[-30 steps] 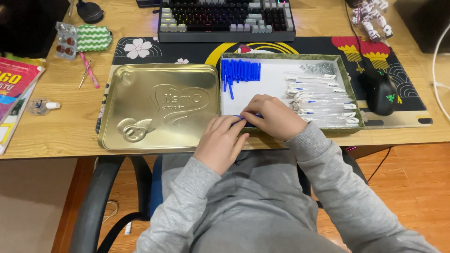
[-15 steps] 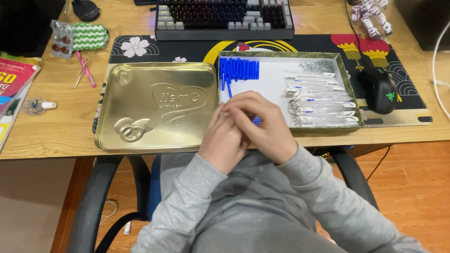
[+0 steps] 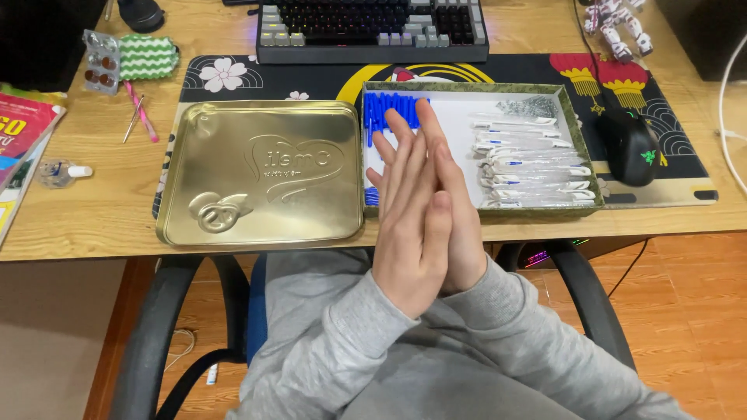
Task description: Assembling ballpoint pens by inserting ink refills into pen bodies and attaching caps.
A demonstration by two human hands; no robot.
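two hands are pressed palm to palm above the front edge of the bench (image 3: 93,225). left hand (image 3: 408,225) lies on the viewer's side and covers most of the right hand (image 3: 459,225); the fingers of both are straight, close together and point away from the body, over the near left corner of the open box. whether anything is caught between the palms cannot be told; nothing shows at their edges.

open box (image 3: 580,148): shallow, rectangular, patterned green rim, pale floor. it rests on the desk mat, touching the right edge of the gold lid. contents:
- blue caps (image 3: 389,109), stacked along the left wall, partly hidden by the fingertips.
- white pen barrels (image 3: 529,167), lying in rows across the right half.
- small metal springs (image 3: 537,107), heaped in the far right corner.

gold lid (image 3: 264,175): embossed metal, lying flat to the left of the box, its near edge at the bench edge.

surroundings: a dark desk mat (image 3: 669,117) with flower and lantern prints lies under box and lid. a keyboard (image 3: 373,31) stands beyond them. a black mouse (image 3: 629,146) sits just right of the box. a green zigzag pouch (image 3: 148,58) and a blister pack (image 3: 101,62) lie at far left, a magazine (image 3: 23,140) at the left edge. grey sleeves (image 3: 334,342) run back to the body, which sits in a black chair (image 3: 148,342).
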